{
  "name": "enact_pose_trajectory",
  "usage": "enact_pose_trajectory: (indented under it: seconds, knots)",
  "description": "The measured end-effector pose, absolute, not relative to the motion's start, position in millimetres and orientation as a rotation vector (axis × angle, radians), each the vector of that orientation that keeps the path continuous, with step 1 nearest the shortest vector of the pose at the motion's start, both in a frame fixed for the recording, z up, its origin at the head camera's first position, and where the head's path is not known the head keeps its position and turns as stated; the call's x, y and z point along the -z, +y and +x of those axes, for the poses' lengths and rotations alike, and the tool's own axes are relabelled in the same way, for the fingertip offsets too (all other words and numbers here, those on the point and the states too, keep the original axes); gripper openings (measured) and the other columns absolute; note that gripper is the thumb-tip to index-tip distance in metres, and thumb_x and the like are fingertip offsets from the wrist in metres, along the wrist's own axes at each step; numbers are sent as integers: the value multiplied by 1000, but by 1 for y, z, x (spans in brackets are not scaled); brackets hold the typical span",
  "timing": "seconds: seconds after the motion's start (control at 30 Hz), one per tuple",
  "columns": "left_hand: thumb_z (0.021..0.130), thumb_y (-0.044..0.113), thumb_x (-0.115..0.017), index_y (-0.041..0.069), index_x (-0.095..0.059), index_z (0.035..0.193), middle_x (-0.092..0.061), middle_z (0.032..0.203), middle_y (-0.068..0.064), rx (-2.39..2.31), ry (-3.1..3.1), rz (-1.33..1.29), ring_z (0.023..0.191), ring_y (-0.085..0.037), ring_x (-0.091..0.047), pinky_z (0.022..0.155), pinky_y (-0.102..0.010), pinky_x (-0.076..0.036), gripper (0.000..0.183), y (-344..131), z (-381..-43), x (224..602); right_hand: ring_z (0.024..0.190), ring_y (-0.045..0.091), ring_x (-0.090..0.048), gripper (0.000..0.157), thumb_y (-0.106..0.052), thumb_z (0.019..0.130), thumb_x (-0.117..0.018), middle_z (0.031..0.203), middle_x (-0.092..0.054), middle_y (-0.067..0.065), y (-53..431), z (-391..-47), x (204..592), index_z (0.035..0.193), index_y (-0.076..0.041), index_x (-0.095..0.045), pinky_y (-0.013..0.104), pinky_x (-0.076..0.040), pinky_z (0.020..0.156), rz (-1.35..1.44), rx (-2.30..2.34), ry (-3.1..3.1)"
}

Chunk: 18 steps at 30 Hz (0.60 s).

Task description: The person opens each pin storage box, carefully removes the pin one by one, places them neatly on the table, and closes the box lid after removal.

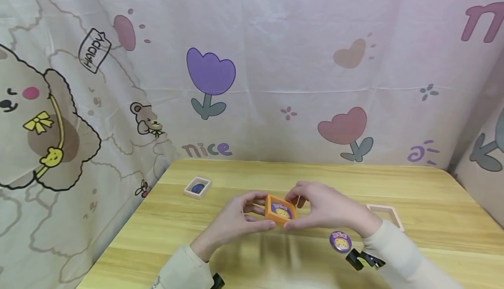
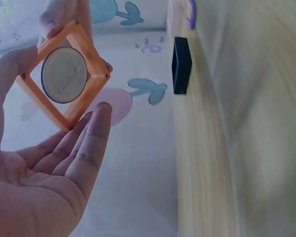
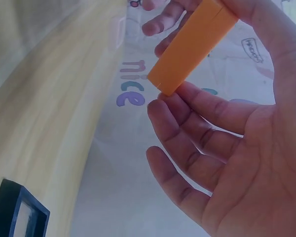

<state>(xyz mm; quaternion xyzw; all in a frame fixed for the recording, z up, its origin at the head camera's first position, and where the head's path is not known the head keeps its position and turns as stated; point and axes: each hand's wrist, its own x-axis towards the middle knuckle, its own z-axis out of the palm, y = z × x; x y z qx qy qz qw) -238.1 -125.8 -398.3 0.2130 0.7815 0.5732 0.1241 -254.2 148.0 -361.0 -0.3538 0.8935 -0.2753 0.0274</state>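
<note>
"How many frames did we count?"

"Four. We had one orange frame (image 1: 269,210), raised above the near-middle of the wooden table (image 1: 149,245). Then came two pale ones: the left pale frame (image 1: 192,195) lay on the far left, and the right pale frame (image 1: 396,219) lay on the right, partly behind the forearm. The left wrist view gave us one black frame (image 2: 181,66) on the table."

"And the hands?"

"Two, both on the orange frame. We saw the left hand (image 1: 238,214) grip its left side between thumb and fingers, while the right hand (image 1: 324,206) pinched its right side."

"We counted three badges, didn't we?"

"Yes. One purple bear badge (image 1: 281,211) sat inside the orange frame; from the left wrist we saw its pale back. A second, loose bear badge (image 1: 340,241) lay near right on the table, and one blue badge (image 1: 198,188) lay within the left pale frame."

"Could we read anything?"

"On the printed cloth (image 1: 275,61) behind, we read 'HAPPY' at left and 'nice' above the table's far left edge. The pink lettering on the bear badges was too small for us."
</note>
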Motion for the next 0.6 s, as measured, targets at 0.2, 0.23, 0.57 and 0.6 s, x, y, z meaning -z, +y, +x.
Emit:
enact_pose_trajectory:
  seconds: [0.2, 0.23, 0.57, 0.6]
  knots:
    - [91, 21, -87, 0, -58, 146, -68, 134, -16, -1723, 2226, 615, 112, -21, -71, 91, -25, -64, 65, -118, -236, 394, 96, 7, -63, 46, -58, 84, -86, 101, -67, -14, 155, -251, 357, 114, -24, -77, 26, -56, 84, -1123, 862, 2759]
    - [91, 21, -87, 0, -59, 146, -68, 134, -16, -1730, 2221, 615, 112, -21, -71, 91, -25, -64, 65, -117, -236, 394, 96, 6, -63, 46, -58, 84, -85, 101, -67, -14, 156, -250, 357, 114, -24, -77, 25, -56, 84, -1125, 861, 2757]
    - [91, 19, -86, 0, -59, 145, -68, 135, -17, -1792, 2177, 620, 113, -21, -72, 92, -25, -64, 63, -109, -235, 396, 95, 7, -63, 45, -56, 87, -85, 101, -67, -12, 163, -249, 359, 115, -22, -77, 21, -55, 69, -1141, 885, 2716]
    - [91, 19, -87, 0, -60, 144, -69, 135, -17, -1795, 2175, 624, 113, -21, -72, 92, -25, -64, 62, -109, -235, 396, 94, 8, -63, 45, -56, 87, -85, 101, -67, -12, 164, -249, 359, 115, -22, -77, 21, -56, 68, -1146, 888, 2711]
